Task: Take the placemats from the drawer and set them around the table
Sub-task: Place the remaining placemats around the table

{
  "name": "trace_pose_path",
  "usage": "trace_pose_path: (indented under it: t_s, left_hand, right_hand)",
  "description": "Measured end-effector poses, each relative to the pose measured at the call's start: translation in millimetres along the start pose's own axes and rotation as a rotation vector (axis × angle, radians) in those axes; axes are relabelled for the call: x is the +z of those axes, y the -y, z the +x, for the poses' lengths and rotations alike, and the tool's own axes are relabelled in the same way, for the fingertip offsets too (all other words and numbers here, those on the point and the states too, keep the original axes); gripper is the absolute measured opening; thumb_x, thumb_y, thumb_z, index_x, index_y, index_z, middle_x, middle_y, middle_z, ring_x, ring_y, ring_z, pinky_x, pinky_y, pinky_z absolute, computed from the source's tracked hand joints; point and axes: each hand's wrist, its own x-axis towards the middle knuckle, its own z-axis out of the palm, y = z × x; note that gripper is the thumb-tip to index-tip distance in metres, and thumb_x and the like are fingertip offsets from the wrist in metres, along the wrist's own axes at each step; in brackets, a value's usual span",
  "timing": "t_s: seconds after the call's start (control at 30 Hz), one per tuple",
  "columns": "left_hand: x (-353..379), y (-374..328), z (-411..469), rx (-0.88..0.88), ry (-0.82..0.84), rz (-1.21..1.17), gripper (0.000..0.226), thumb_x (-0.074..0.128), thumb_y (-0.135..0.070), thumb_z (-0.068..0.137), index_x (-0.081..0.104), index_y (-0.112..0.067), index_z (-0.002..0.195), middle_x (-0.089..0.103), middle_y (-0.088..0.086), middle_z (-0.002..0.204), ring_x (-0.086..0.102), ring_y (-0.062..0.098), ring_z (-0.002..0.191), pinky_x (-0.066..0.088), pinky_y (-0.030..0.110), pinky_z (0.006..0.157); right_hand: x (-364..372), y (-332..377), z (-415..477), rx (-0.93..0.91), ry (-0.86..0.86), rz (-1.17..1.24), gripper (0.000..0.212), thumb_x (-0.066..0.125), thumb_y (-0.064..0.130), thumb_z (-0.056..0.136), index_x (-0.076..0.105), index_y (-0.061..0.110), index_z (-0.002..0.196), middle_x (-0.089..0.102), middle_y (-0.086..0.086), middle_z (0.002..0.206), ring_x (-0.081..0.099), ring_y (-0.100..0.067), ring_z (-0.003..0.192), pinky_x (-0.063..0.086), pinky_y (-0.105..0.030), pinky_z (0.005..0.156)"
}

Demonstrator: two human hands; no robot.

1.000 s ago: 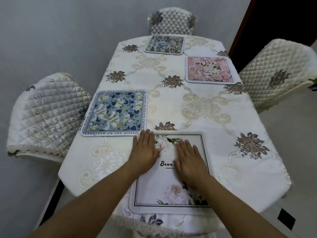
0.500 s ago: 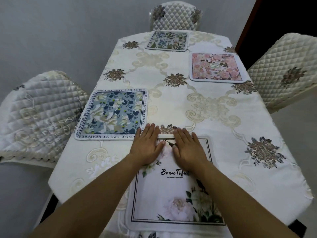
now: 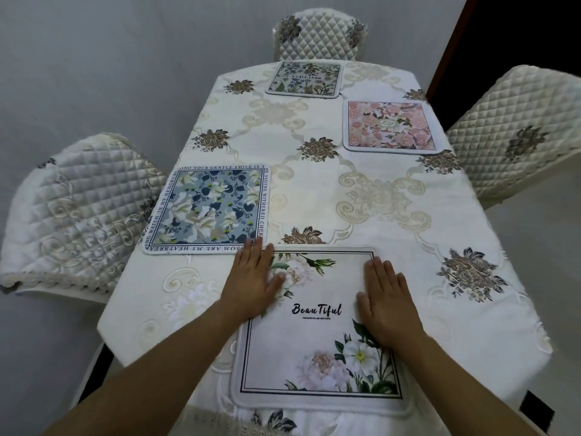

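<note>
A white floral placemat (image 3: 317, 338) printed "Beautiful" lies flat at the near end of the table (image 3: 317, 190). My left hand (image 3: 254, 278) presses flat on its upper left corner, fingers straight. My right hand (image 3: 386, 302) presses flat on its right side, palm down. Three more placemats lie on the cream tablecloth: a blue floral one (image 3: 209, 210) at the left side, a pink floral one (image 3: 390, 125) at the right side, and a pale botanical one (image 3: 305, 78) at the far end.
Quilted cream chairs stand at the left (image 3: 75, 215), the far end (image 3: 317, 34) and the right (image 3: 518, 133) of the table. A grey wall runs behind and to the left. A dark opening (image 3: 518, 36) shows at the upper right.
My two hands slid apart across the white placemat, the left toward its left corner, the right toward its right side. The view tipped down and closer.
</note>
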Motion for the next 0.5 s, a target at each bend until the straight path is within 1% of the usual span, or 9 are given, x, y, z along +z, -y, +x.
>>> trace_pose_path:
  t_s: [0.1, 0.17, 0.23, 0.4, 0.5]
  left_hand:
    - [5.6, -11.9, -42.6, -0.012, 0.017, -0.007, 0.075, 0.018, -0.063, 0.095, 0.004, -0.018, 0.153, -0.006, 0.008, 0.161, -0.015, 0.026, 0.147, -0.003, 0.040, 0.120]
    - [9.2, -17.6, -74.9, -0.015, 0.024, 0.001, 0.076, 0.016, -0.063, 0.095, -0.001, -0.017, 0.153, -0.011, 0.006, 0.160, -0.016, 0.026, 0.147, -0.006, 0.039, 0.119]
    - [12.5, -21.2, -101.3, -0.022, 0.030, 0.024, 0.075, 0.015, -0.063, 0.095, -0.004, -0.017, 0.153, -0.012, 0.006, 0.160, -0.017, 0.025, 0.147, -0.007, 0.039, 0.118]
    - [10.2, -31.7, -130.9, -0.071, 0.059, 0.010, 0.074, 0.013, -0.060, 0.096, -0.006, -0.016, 0.152, -0.012, 0.008, 0.160, -0.016, 0.024, 0.147, -0.007, 0.040, 0.117]
    - [8.2, -37.3, -143.3, -0.084, 0.070, 0.015, 0.076, 0.003, -0.063, 0.093, -0.009, -0.015, 0.151, -0.018, 0.008, 0.158, -0.019, 0.024, 0.146, -0.011, 0.038, 0.117]
  right_hand:
    - [7.6, 5.3, -47.4, 0.010, -0.021, 0.014, 0.068, 0.011, 0.047, 0.093, 0.007, 0.015, 0.153, 0.003, -0.006, 0.161, -0.004, -0.020, 0.148, -0.003, -0.040, 0.119]
    - [9.4, 8.1, -75.2, 0.021, -0.025, 0.013, 0.066, 0.014, 0.046, 0.094, 0.011, 0.015, 0.153, 0.005, -0.005, 0.161, -0.002, -0.019, 0.148, 0.000, -0.041, 0.119]
    - [9.2, 10.9, -93.4, 0.038, -0.014, 0.016, 0.065, 0.016, 0.046, 0.095, 0.009, 0.016, 0.153, 0.005, -0.003, 0.161, -0.002, -0.018, 0.148, 0.001, -0.041, 0.119]
    - [5.8, 17.1, -104.5, 0.077, 0.015, 0.004, 0.067, 0.008, 0.049, 0.094, 0.004, 0.015, 0.153, 0.000, -0.003, 0.160, -0.006, -0.018, 0.147, -0.003, -0.042, 0.118]
    - [2.9, 20.0, -111.8, 0.096, 0.040, -0.009, 0.067, 0.009, 0.049, 0.095, 0.009, 0.013, 0.152, 0.006, -0.005, 0.160, 0.002, -0.020, 0.147, 0.001, -0.043, 0.116]
